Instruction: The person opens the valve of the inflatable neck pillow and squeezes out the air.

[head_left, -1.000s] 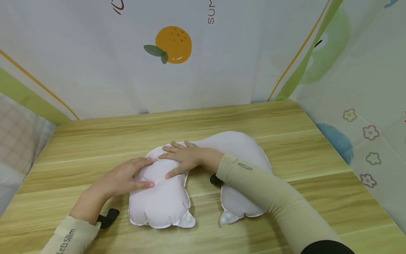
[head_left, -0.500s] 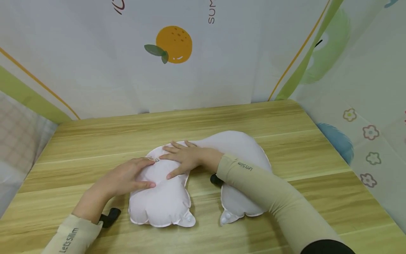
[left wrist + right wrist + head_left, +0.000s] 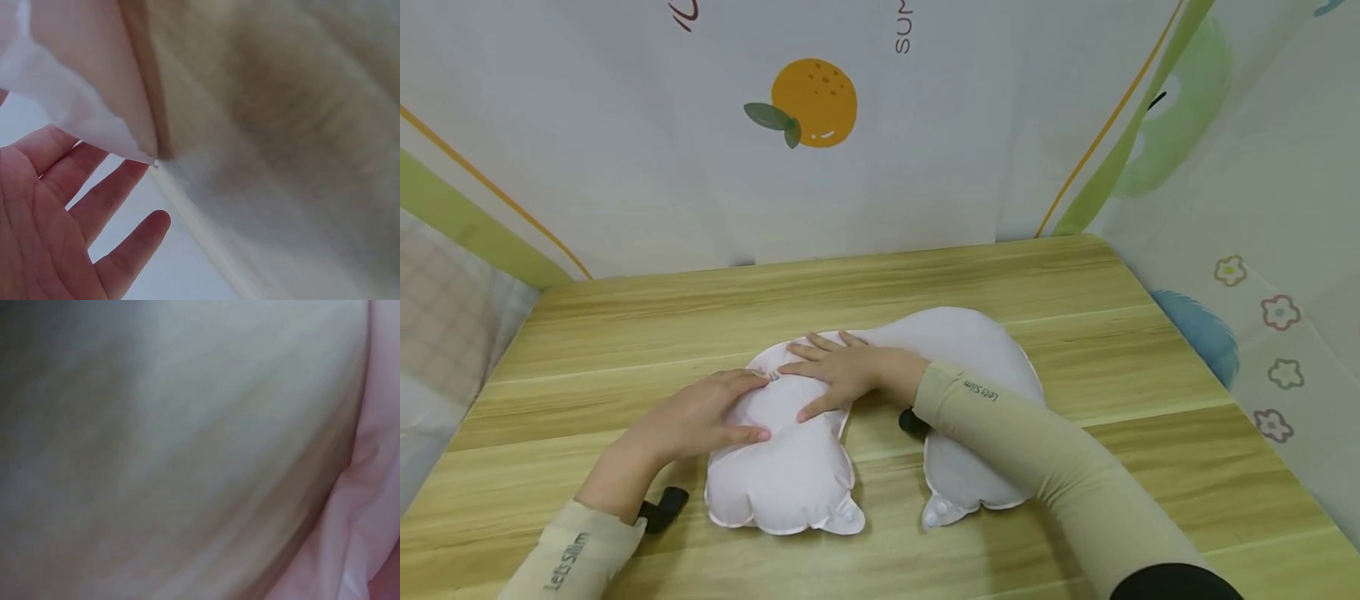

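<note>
A pale pink U-shaped inflatable neck pillow (image 3: 797, 475) lies on the wooden table (image 3: 625, 333), its two ends pointing toward me. My left hand (image 3: 711, 417) presses flat on the pillow's left arm with straight fingers. My right hand (image 3: 831, 371) lies flat on the same arm just behind it, fingers spread, its forearm across the pillow's right arm (image 3: 970, 483). The left wrist view shows my open palm (image 3: 56, 231) beside the pillow's edge (image 3: 75, 112). In the right wrist view only blurred table and a strip of pink pillow (image 3: 369, 500) show.
Patterned cloth screens (image 3: 820, 125) wall the table at the back, left and right. A black wrist-camera mount (image 3: 662, 507) sticks out under my left wrist, another (image 3: 912, 422) under my right.
</note>
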`<state>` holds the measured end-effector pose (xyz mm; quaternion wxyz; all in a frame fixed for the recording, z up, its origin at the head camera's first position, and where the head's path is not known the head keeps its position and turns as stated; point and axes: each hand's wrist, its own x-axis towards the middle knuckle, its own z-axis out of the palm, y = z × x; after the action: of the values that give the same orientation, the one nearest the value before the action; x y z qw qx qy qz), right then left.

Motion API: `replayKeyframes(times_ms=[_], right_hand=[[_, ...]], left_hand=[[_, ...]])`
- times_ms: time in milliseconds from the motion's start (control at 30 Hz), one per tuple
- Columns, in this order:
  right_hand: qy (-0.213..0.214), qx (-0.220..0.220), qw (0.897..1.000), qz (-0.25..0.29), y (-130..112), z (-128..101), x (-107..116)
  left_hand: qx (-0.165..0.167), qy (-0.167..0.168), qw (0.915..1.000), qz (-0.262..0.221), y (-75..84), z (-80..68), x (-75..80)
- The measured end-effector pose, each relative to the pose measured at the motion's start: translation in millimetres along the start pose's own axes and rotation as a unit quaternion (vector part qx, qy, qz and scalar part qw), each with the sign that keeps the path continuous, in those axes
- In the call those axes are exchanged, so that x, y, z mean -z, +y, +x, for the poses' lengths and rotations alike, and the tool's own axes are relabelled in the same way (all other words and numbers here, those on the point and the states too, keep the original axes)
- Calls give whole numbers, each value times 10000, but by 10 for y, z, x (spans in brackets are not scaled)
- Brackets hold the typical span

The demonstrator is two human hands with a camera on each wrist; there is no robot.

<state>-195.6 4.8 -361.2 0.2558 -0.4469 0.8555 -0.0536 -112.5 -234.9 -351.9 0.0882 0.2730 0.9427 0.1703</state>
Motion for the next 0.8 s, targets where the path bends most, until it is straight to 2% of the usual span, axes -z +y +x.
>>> replayKeyframes(times_ms=[200,367,533,800], right_hand=[[100,8,9998,197,17,-25,21],[371,46,9984,424,33,-110,50],[569,-64,9968,565,41,-214,67],[477,-175,9975,491,27,-223,-7]], left_hand=[[-33,-11,9999,-122,28,-28,78],[30,149,9996,-231,83,-92,129],[36,233,9997,-100,167,-124,113],[-97,165,9998,-54,242,-94,66]])
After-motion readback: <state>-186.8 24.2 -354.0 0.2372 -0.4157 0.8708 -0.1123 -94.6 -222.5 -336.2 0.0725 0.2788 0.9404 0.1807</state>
